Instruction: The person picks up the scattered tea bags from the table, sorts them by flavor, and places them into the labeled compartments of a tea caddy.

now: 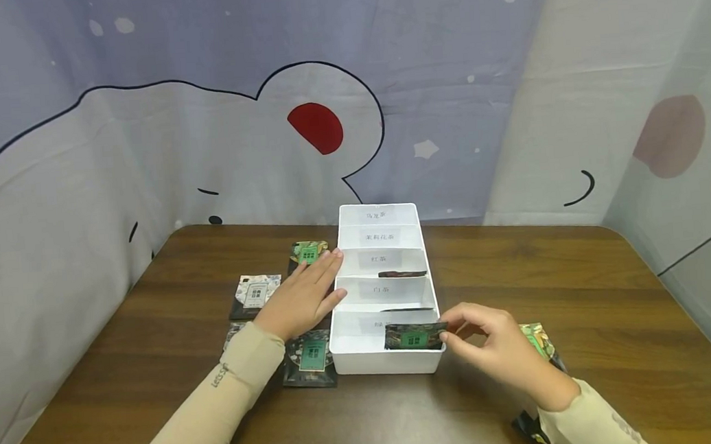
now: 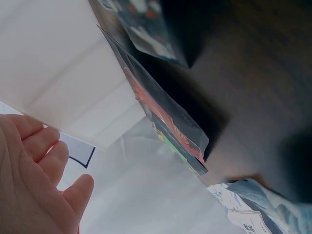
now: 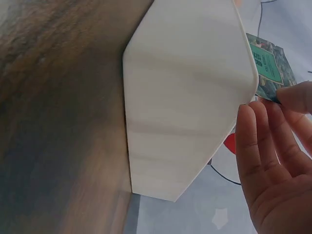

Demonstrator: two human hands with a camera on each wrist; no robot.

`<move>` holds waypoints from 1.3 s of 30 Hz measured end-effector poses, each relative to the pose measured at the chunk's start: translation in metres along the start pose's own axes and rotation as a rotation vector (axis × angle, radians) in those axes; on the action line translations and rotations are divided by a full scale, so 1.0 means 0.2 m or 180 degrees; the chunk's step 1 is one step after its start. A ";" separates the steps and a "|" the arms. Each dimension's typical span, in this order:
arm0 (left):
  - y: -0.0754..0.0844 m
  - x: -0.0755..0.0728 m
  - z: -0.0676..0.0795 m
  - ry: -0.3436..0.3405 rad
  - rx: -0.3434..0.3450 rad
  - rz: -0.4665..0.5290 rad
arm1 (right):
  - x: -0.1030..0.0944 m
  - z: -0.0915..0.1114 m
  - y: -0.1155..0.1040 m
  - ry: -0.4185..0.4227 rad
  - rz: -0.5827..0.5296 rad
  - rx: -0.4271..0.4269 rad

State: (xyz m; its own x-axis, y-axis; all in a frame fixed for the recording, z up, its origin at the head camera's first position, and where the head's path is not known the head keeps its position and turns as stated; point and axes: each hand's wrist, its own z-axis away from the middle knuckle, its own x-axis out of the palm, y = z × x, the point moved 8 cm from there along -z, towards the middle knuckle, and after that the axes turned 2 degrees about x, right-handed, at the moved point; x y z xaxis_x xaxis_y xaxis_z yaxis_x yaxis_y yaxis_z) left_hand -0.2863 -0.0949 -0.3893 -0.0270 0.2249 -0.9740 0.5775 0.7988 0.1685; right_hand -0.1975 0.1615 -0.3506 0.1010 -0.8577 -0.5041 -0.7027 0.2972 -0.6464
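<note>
A long white box (image 1: 385, 363) with labelled compartments stands on the table. My right hand (image 1: 494, 341) pinches a dark tea sachet (image 1: 414, 337) with a green label by its right edge. The sachet is at the nearest compartment, just above the front rim in the right wrist view; how deep its lower edge sits is hidden. My left hand (image 1: 302, 298) rests against the box's left rim, fingers stretched out. Edges of a reddish-brown sachet (image 1: 402, 274) and a dark sachet (image 1: 407, 309) show in the third and fourth compartments from the back.
Left of the box lie several sachets: a green-labelled one (image 1: 311, 360) in front, a white-topped one (image 1: 257, 294), and a yellow-green one (image 1: 308, 252) behind my left hand. More sachets (image 1: 540, 340) lie partly under my right forearm. A patterned curtain (image 1: 446, 105) hangs behind the wooden table (image 1: 550, 263).
</note>
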 end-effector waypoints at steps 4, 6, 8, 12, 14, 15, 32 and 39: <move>0.00 0.00 0.00 -0.0011 -0.0007 0.0005 | 0.01 0.01 -0.01 -0.0058 0.0062 -0.0213; 0.00 0.00 0.00 -0.0009 0.0000 0.0000 | 0.02 0.02 -0.01 -0.0107 0.0071 -0.0283; 0.00 0.00 0.00 -0.0008 0.0005 0.0003 | 0.02 0.03 0.00 -0.0152 0.0076 -0.0312; 0.00 0.00 0.00 -0.0013 0.0008 0.0011 | 0.03 0.03 0.01 -0.0212 0.0097 -0.0350; 0.00 0.00 0.00 -0.0015 0.0006 0.0016 | 0.03 0.03 0.00 -0.0232 0.0096 -0.0372; 0.00 0.00 0.00 -0.0016 0.0005 0.0018 | 0.03 0.03 0.00 -0.0246 0.0084 -0.0358; 0.01 0.00 0.00 0.0017 0.0037 0.0013 | -0.15 0.00 0.05 -0.0174 0.0585 0.0294; 0.01 0.00 0.00 0.0012 0.0017 0.0024 | -0.24 0.00 0.13 -0.0193 0.0908 0.0816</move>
State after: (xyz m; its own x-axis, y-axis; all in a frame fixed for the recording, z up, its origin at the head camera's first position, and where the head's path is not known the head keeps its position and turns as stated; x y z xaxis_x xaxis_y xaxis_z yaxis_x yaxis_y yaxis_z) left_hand -0.2854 -0.0941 -0.3885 -0.0257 0.2329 -0.9722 0.5820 0.7942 0.1749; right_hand -0.2212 0.2108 -0.3422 -0.0261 -0.7014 -0.7123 -0.5105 0.6219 -0.5938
